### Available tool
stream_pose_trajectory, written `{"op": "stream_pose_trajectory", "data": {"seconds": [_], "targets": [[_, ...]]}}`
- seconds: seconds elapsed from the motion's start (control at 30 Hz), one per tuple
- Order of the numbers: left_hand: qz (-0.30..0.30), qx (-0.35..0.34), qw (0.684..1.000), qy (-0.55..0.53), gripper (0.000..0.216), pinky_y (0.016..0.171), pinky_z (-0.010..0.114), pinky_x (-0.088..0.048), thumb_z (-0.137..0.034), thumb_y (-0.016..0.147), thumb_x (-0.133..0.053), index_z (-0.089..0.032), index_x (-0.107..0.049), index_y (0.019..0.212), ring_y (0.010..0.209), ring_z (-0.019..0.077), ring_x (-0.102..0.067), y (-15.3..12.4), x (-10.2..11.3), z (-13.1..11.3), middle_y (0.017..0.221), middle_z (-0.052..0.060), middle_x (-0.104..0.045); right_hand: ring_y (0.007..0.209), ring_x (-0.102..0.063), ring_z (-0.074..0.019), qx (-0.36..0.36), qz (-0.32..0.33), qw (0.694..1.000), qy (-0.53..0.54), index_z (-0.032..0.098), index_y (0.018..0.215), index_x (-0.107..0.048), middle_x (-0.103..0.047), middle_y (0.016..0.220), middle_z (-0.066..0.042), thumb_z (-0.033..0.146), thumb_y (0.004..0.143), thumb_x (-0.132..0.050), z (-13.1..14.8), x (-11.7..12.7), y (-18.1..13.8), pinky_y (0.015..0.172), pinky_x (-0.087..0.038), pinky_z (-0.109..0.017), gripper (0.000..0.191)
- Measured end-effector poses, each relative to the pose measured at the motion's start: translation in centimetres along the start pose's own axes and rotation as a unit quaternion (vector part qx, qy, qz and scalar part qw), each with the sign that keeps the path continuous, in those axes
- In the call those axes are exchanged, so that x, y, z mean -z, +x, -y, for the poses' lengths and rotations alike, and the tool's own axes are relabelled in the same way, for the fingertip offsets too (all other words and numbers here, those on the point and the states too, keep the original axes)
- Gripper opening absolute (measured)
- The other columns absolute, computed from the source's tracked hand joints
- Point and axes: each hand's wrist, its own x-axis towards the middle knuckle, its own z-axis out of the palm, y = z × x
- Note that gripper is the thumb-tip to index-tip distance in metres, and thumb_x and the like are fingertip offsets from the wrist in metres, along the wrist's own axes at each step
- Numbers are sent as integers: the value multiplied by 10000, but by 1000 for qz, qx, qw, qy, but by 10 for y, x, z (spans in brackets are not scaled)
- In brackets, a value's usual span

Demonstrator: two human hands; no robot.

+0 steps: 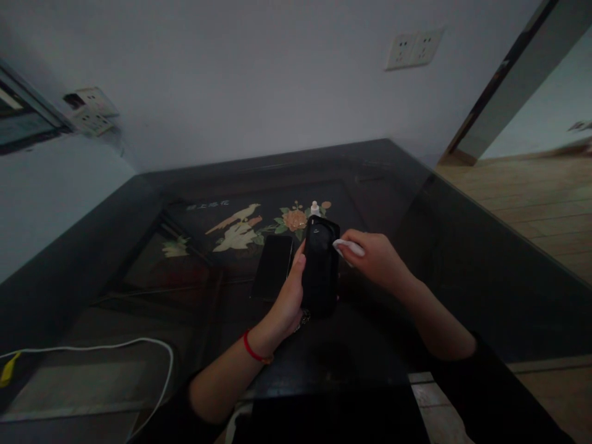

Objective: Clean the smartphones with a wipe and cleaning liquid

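Observation:
My left hand (290, 290) is closed around the side of a black phone case (320, 265), holding it tilted up above the table. A small beaded or chain strap (304, 319) hangs by its lower end. In the fingers of my right hand (377, 256) is a folded white wipe (350, 247), close against the case's upper right edge. Flat on the table, just left of the case, lies a black phone (274, 266); my left hand covers part of its right side. A small white bottle (315, 208) with a pale tip stands behind the case, its base hidden.
The dark glossy table (370, 345) bears an inlaid bird and flower picture (238, 231). A white cable (115, 345) with a yellow tag (8, 370) runs across the lower left. Wall sockets (415, 49) are on the wall behind, and a doorway opens at right.

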Motion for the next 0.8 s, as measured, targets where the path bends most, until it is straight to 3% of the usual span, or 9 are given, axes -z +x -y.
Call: {"op": "stream_pose_trajectory", "data": {"seconds": [0.07, 0.23, 0.3, 0.4, 0.57, 0.67, 0.8], "targets": [[-5, -6, 1000, -2, 515, 823, 441, -561, -450, 931, -439, -344, -364, 1429, 1024, 249, -646, 1, 0, 0, 1294, 66, -601, 553, -511, -112, 15, 29, 999, -5, 184, 745, -586, -572, 617, 15, 270, 856, -520, 2, -1, -1, 555, -298, -231, 155], [-48, -82, 995, -21, 441, 1065, 330, -394, -387, 946, -442, -267, -475, 1369, 1273, 200, -495, 9, 4, 1, 1383, 22, -548, 511, -456, -77, 114, 256, 955, 99, 182, 673, -572, -503, 580, 55, 185, 794, -533, 17, 0, -7, 532, -285, -199, 127], [-49, -94, 994, -24, 433, 1094, 315, -352, -387, 947, -441, -248, -491, 1355, 1308, 196, -460, 10, 6, 1, 1405, 16, -528, 510, -444, -76, 116, 266, 950, 117, 180, 671, -566, -485, 576, 58, 191, 800, -526, 19, 1, -8, 532, -289, -197, 135], [-36, -102, 994, -32, 451, 1086, 319, -358, -400, 940, -457, -241, -485, 1361, 1299, 204, -472, 11, 6, 2, 1381, 25, -552, 528, -452, -84, 91, 223, 964, 108, 178, 687, -562, -500, 592, 49, 215, 812, -521, 18, 3, -9, 537, -296, -201, 136], [-28, -68, 996, -57, 476, 1008, 342, -441, -436, 932, -457, -252, -473, 1371, 1192, 219, -566, 9, 5, 0, 1321, 33, -601, 527, -467, -80, 133, 282, 937, 157, 183, 694, -577, -516, 595, 54, 182, 800, -535, 25, -2, -12, 543, -326, -192, 114], [-13, 17, 998, -67, 486, 943, 363, -493, -479, 930, -431, -244, -497, 1350, 1116, 230, -613, 5, 3, 1, 1243, 54, -646, 597, -549, -104, 131, 189, 960, 160, 183, 783, -616, -614, 679, 16, 261, 854, -527, 25, -8, -12, 589, -373, -207, 139], [56, 106, 991, -67, 524, 862, 437, -536, -527, 918, -425, -322, -417, 1400, 1029, 252, -655, -2, -2, 6, 1211, 67, -655, 624, -590, -140, 26, -45, 996, 67, 185, 783, -616, -652, 690, -15, 302, 864, -519, 13, -11, -7, 602, -381, -236, 172]]}}
